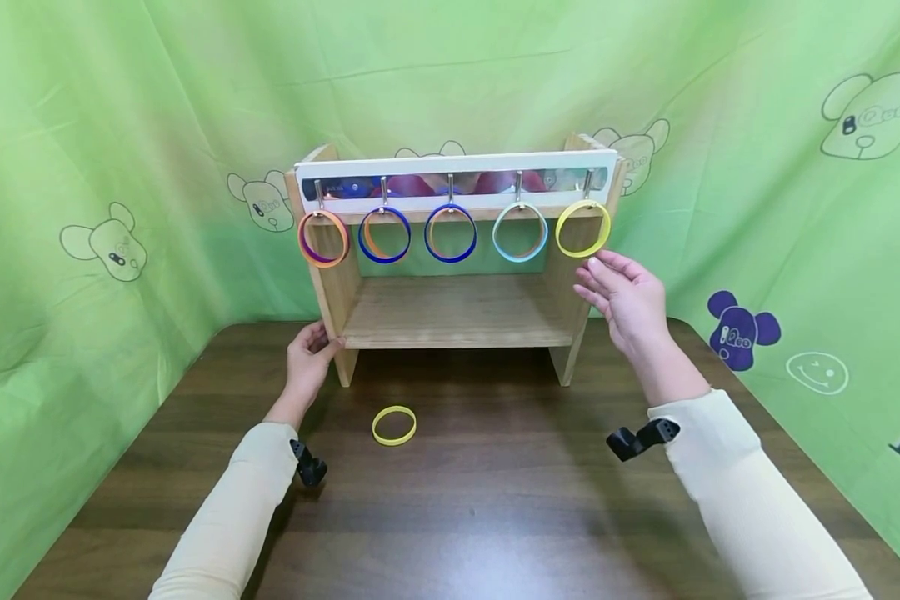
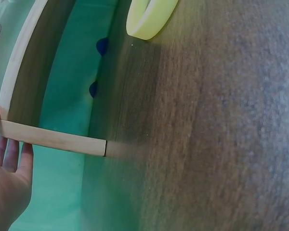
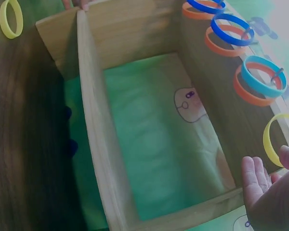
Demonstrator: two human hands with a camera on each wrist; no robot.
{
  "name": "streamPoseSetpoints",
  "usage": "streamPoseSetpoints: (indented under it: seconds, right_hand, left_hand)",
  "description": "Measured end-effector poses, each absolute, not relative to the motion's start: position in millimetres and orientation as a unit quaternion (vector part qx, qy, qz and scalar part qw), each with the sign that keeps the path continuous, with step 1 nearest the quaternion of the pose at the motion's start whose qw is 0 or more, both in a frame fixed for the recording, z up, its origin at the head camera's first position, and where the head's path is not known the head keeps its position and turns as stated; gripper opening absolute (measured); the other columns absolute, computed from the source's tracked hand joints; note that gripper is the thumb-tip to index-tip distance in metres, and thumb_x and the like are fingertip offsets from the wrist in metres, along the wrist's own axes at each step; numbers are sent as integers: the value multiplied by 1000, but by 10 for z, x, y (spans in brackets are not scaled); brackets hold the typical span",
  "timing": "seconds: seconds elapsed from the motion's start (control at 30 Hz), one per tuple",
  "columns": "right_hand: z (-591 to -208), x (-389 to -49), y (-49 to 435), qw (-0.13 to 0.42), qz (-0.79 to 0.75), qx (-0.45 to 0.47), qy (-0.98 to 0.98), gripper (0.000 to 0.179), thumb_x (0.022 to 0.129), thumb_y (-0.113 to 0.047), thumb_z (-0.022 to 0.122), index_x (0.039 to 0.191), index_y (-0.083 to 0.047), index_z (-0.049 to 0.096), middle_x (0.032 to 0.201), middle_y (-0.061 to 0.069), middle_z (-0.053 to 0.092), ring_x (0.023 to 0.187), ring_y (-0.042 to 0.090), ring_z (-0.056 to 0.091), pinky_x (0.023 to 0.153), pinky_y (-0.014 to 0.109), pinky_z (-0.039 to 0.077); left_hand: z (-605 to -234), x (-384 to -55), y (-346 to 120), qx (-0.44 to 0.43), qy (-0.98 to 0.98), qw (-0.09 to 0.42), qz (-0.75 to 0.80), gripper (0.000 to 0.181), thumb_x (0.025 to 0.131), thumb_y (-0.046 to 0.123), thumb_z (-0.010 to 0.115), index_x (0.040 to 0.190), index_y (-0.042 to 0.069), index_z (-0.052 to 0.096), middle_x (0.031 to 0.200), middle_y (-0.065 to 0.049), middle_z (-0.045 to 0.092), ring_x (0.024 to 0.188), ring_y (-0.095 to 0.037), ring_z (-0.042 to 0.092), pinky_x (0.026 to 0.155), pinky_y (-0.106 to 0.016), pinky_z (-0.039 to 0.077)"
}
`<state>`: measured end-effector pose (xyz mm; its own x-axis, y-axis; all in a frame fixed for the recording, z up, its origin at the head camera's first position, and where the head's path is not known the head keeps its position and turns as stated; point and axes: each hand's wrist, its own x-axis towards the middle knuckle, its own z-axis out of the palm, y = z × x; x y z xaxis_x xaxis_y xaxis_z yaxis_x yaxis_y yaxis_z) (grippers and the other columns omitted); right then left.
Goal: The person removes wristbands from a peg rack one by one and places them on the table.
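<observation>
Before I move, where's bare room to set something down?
Bare: brown wooden table right of the loose yellow round band; pale wooden shelf between its wooden side panels. Crowded: five silver metal hooks, all bearing coloured round bands.

Yellow ring (image 1: 585, 253) on rightmost hook (image 1: 588, 182) of rack (image 1: 457, 308)

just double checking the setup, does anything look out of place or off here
Yes: one yellow ring lies loose on the tabletop in front of the wooden rack, odd because the other rings hang from its hooks. Nothing looks spilled or damaged.
</observation>
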<state>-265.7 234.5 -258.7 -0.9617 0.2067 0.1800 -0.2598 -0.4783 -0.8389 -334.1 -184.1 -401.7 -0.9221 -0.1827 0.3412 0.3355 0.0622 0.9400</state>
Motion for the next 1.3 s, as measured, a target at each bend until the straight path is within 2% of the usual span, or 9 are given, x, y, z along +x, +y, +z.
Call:
streamPoseSetpoints:
  seconds: [0.23, 0.4, 0.7, 1.03, 1.3]
  right_hand:
    - [-2557, -2703, 2357, 138, 856, 24, -497, 21, 88, -1, 70, 108, -1, 62, 93, 7, 71, 86, 17, 69, 77, 30, 56]
    - [-2529, -2715, 2360, 136, 853, 23, -503, 30, 89, -2, 68, 116, 2, 57, 94, 7, 71, 85, 16, 69, 77, 30, 56]
    - [-2456, -2710, 2355, 138, 847, 21, -513, 37, 89, -2, 69, 121, 2, 53, 97, 7, 70, 83, 15, 69, 76, 29, 56]
    - [-2433, -2661, 2391, 142, 857, 20, -494, 23, 88, 1, 68, 110, -1, 62, 94, 8, 71, 81, 16, 69, 73, 29, 57]
    - [-2385, -2649, 2391, 134, 873, 29, -467, 17, 88, 2, 68, 104, 0, 64, 92, 11, 71, 80, 18, 70, 71, 31, 57]
  left_hand:
    - [-4004, -3347, -1848, -49, -701, 170, -691, 41, 89, -6, 64, 127, -13, 51, 126, -31, 54, 114, -30, 52, 81, -17, 47]
    - [-3996, -3347, -1852, -45, -705, 161, -689, 41, 89, -6, 64, 127, -14, 51, 127, -31, 54, 115, -31, 52, 80, -17, 47]
    - [-4001, -3330, -1842, -48, -709, 186, -679, 39, 89, -4, 65, 125, -11, 54, 124, -27, 57, 112, -27, 54, 82, -21, 48]
    - [-4008, -3335, -1828, -50, -704, 188, -683, 39, 88, -5, 65, 124, -12, 54, 125, -28, 56, 111, -26, 54, 83, -22, 49]
    - [-4008, -3333, -1838, -49, -702, 184, -686, 39, 88, -5, 66, 124, -12, 54, 126, -27, 56, 113, -28, 53, 81, -19, 48]
